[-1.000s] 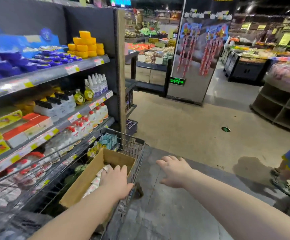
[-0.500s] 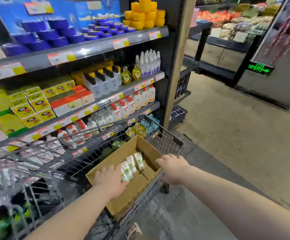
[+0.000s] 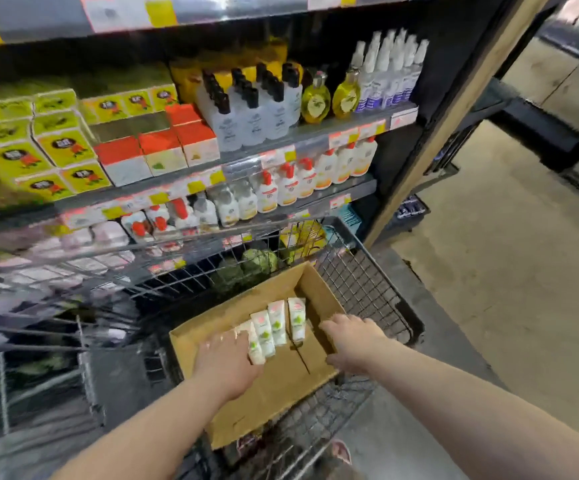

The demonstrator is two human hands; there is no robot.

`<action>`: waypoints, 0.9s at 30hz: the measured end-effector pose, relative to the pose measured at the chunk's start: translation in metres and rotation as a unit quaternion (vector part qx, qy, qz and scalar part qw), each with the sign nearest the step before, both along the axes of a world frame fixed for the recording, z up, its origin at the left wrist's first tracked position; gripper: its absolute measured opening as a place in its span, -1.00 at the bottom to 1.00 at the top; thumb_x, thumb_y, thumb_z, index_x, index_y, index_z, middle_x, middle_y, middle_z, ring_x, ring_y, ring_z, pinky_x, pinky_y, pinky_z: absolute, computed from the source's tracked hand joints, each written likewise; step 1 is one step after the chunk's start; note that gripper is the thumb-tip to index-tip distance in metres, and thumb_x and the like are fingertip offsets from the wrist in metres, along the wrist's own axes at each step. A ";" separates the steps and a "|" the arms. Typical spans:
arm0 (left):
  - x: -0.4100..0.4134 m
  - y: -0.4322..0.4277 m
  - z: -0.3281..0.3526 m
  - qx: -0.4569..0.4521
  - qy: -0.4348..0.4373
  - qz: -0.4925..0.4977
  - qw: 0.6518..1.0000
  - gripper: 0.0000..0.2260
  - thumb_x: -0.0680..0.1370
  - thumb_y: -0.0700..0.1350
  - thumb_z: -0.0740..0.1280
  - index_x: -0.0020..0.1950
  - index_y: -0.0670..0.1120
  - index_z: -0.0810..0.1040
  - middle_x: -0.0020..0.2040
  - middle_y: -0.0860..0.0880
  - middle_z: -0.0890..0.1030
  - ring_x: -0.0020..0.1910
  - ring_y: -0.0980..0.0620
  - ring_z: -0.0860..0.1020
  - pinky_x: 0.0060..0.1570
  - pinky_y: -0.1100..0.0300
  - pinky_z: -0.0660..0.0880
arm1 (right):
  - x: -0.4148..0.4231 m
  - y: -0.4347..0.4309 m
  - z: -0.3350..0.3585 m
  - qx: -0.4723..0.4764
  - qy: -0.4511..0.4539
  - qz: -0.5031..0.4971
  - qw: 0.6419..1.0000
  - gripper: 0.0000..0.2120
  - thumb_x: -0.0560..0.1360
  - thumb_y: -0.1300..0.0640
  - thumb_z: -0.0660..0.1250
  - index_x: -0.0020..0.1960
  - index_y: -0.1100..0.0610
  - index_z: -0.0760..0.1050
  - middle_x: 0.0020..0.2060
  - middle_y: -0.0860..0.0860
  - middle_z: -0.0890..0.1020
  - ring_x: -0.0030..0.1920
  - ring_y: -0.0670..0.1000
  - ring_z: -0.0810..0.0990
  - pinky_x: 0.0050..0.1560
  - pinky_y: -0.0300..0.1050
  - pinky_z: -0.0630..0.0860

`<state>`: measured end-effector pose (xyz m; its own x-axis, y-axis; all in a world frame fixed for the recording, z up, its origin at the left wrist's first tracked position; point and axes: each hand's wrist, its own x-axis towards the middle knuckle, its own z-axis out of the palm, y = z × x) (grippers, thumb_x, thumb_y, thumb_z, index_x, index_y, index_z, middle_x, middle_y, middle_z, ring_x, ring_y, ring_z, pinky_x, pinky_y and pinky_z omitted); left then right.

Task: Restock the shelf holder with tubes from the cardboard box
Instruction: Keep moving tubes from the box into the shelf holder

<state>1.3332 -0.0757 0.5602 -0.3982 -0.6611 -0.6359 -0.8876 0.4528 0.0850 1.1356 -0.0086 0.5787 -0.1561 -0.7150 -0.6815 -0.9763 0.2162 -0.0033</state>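
White tubes [image 3: 277, 323] with green and pink print lay side by side in a short row on the bottom of the box [image 3: 281, 393], towards its far half, caps pointing to the near side. The box was brown cardboard, open at the top, and sat at a slant in the right end of a wire cart [image 3: 367, 292].

The left hand [image 3: 227, 362] was down inside the box, covering the left end of the row and touching the tubes there. Its fingers were hidden under the back of the hand, so I could not tell whether they held a tube.

The right hand [image 3: 353, 341] rested on the box's right wall, fingers spread and fairly straight over the edge, clasping nothing that I could see.

Some round green things [image 3: 246, 271] lay in the cart just beyond the box. Behind the cart stood shelves [image 3: 315, 133]: pump bottles [image 3: 288, 183] with red tops on a lower one, and on the one above black-capped bottles [image 3: 253, 112], clear spray bottles [image 3: 392, 71] and yellow cartons [image 3: 63, 143]. Pale floor [image 3: 506, 254] stretched off to the right.
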 end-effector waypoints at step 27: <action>-0.105 -0.058 -0.294 0.058 0.056 0.239 0.968 -0.45 0.61 0.11 0.03 0.54 -0.07 -0.02 0.57 -0.07 -0.09 0.53 -0.13 -0.15 0.50 -0.08 -0.08 | -0.039 -0.090 -0.299 -0.035 -0.154 -0.240 0.958 -0.46 0.53 -0.02 0.23 0.43 0.03 0.10 0.17 0.10 0.50 0.08 0.21 0.59 0.04 0.16 0.55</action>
